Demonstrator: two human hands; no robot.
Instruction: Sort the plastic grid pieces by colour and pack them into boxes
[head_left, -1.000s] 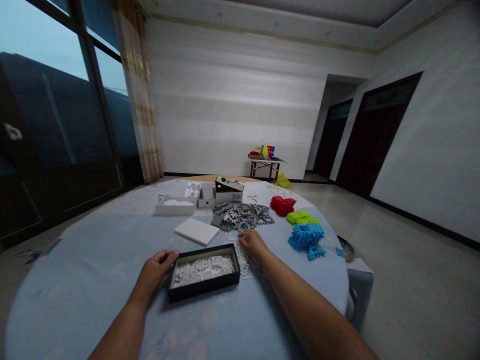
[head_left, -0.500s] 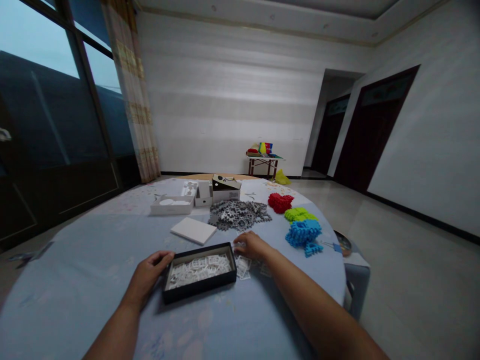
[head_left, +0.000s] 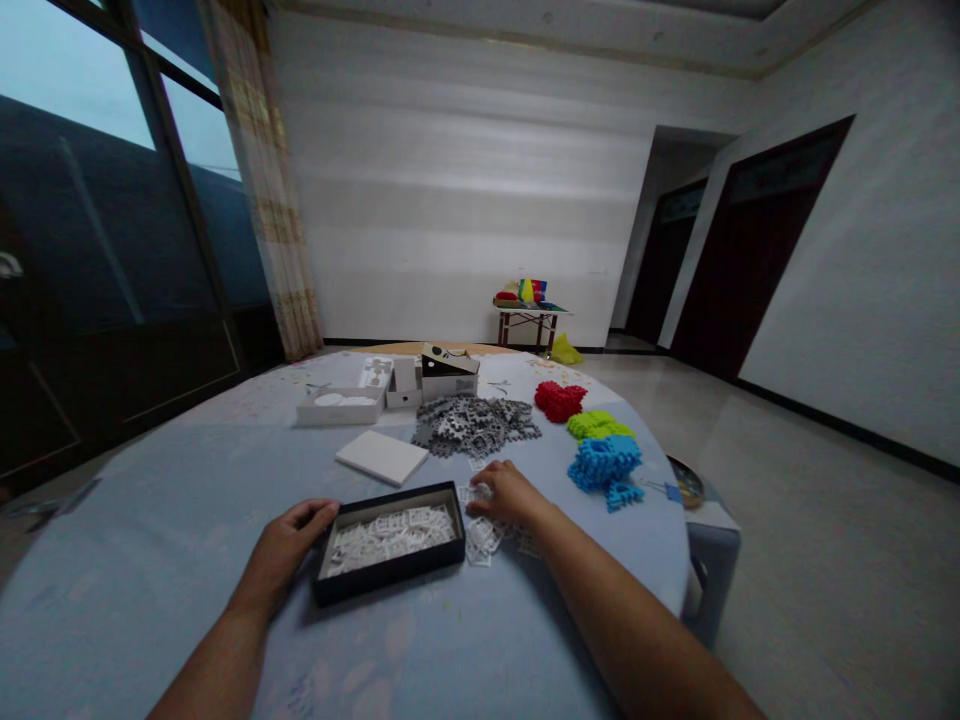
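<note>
A black-sided open box (head_left: 390, 572) stands on the table, partly filled with small white lattice-like plastic pieces (head_left: 394, 537). My left hand (head_left: 289, 540) grips its left end, thumb at the rim and the other fingers partly hidden. Just right of the box, my right hand (head_left: 506, 492) is curled down over a loose heap of the same white pieces (head_left: 484, 538). Its fingertips close about some of them, though how many is hidden. Beyond that hand lies a pile of grey interlocking plastic pieces (head_left: 476, 425).
A flat white lid (head_left: 382, 458) lies behind the box. Farther back are a white tray (head_left: 341, 412) and small cartons (head_left: 450, 383). Red (head_left: 560, 401), green (head_left: 600, 425) and blue (head_left: 605, 464) plastic clusters sit at the right. A stool (head_left: 712, 550) stands beside the table edge.
My right hand's fingers have shifted slightly down into the white pieces beside the box. My left hand stays on the box. The whole view has moved slightly.
</note>
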